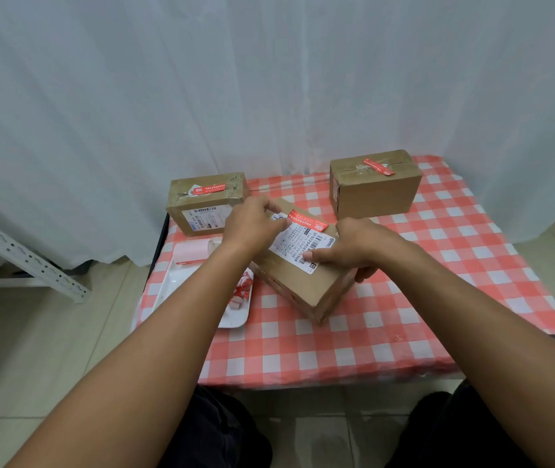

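While the left hand [252, 222] pinches the label [303, 245], the right hand [362, 246] grips the box [303, 287], fingertips hidden.

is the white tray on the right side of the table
No, the white tray lies at the left edge of the checked table, left of the middle box.

Shipping label [303, 246] on the middle box [306, 288]: the fine print is too small to read. The left hand [252, 224] covers its far corner; pinch or press cannot be determined. Right hand [364, 246]: fingers partly hidden beyond the box's right side. The left forearm [168, 319] covers part of the tray [178, 285] and the stickers [244, 287]. The metal rail [16, 251] is cut off at the left edge.
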